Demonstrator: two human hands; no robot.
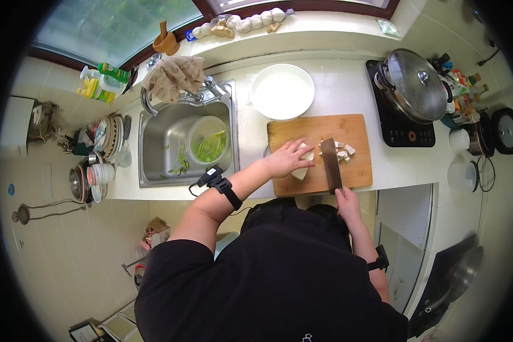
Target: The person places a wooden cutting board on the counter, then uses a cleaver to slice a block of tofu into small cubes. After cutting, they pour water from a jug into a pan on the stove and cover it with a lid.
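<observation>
A wooden cutting board (359, 171) lies on the counter in front of me. My left hand (287, 159) is spread over a white block that looks like tofu (300, 173), its fingers apart and partly hiding it. Whether the fingers press on the block I cannot tell. My right hand (348, 206) grips the handle of a cleaver (331, 164), whose broad blade stands over the board, right of the block. Small white cubes (347, 149) lie scattered just beyond the blade. Behind the board is a large white bowl (283, 91).
At left, a steel sink (162, 132) holds a plastic bowl (208, 140) with leafy greens (211, 147). A lidded pot (417, 85) stands on an induction cooktop (406, 136) to the right. Stacked dishes (104, 134) sit left of the sink. Garlic bulbs (256, 21) line the windowsill.
</observation>
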